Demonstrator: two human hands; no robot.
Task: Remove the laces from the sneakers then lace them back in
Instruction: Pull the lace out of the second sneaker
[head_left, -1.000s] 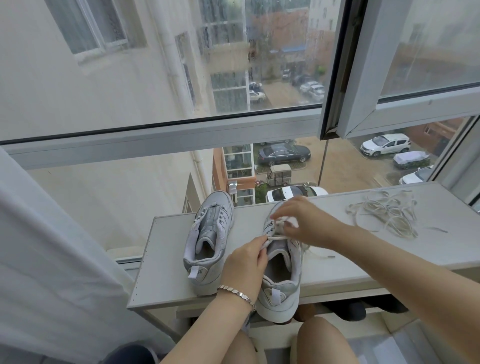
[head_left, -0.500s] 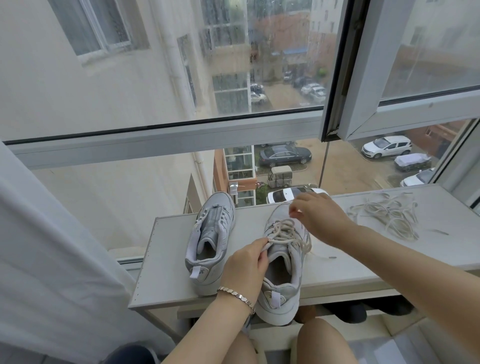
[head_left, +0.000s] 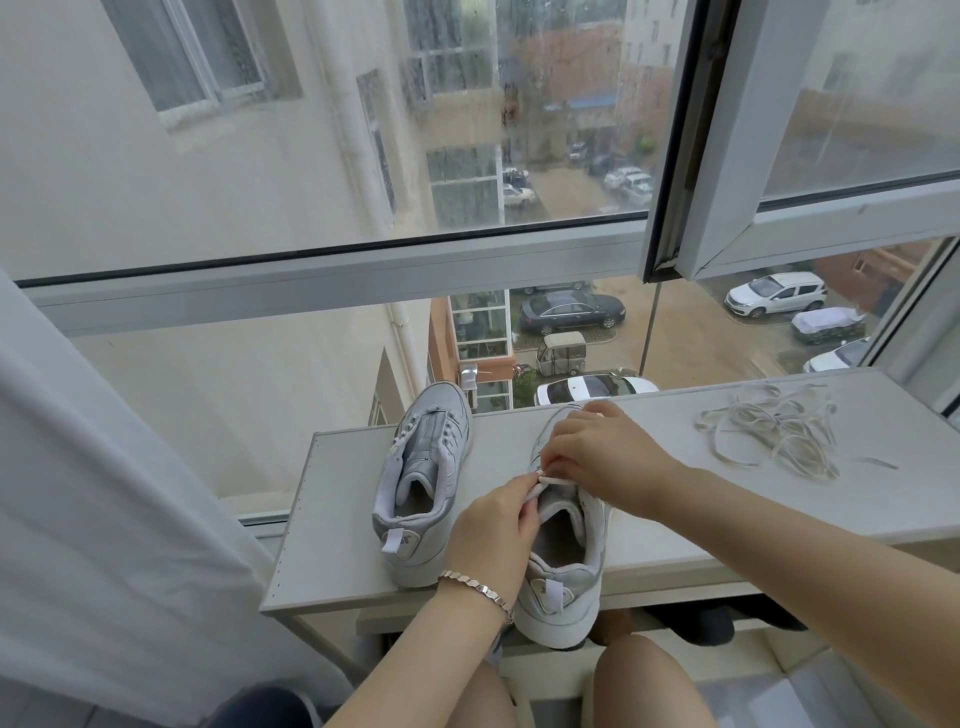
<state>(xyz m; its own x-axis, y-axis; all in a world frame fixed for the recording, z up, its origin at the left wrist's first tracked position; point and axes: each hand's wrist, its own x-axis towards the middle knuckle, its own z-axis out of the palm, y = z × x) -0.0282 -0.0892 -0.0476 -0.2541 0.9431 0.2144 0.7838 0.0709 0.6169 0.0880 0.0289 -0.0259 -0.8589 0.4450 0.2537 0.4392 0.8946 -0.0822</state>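
Left hand (head_left: 493, 535) and right hand (head_left: 602, 457) pinch the lace (head_left: 555, 480) atop the nearer sneaker (head_left: 563, 592).

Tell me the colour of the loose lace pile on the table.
Off-white loose lace, clearest in the head view.

The right hand (head_left: 602, 460) came back from the toe end of the nearer sneaker (head_left: 563, 587) toward the left hand (head_left: 493, 535), fingertips closing on the lace (head_left: 550, 480) by the tongue (the crossed lacing, plain half a second before, went under its palm).
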